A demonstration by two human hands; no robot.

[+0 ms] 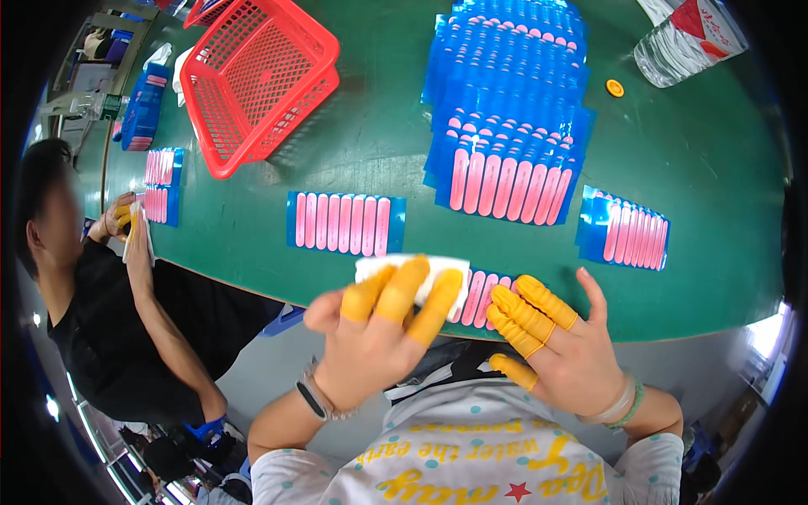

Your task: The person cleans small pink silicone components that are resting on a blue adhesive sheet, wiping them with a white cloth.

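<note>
Sheet of pink strips (pixel 476 295) lies at the near edge of the green table (pixel 379 126), partly under both hands. Probably light, thin, bendy, slick; best held by its edges. Left hand (pixel 370 349) fingers lie over a white cloth (pixel 446 263), right hand (pixel 579 364) fingertips on the strips' right end — can't tell if either pinches. Red basket (pixel 295 109), stacked sheets (pixel 505 126) beyond; co-worker (pixel 135 345) at left.

Left hand (pixel 374 349) back upward; right hand (pixel 581 358) likewise, little finger (pixel 594 298) splayed outward
</note>
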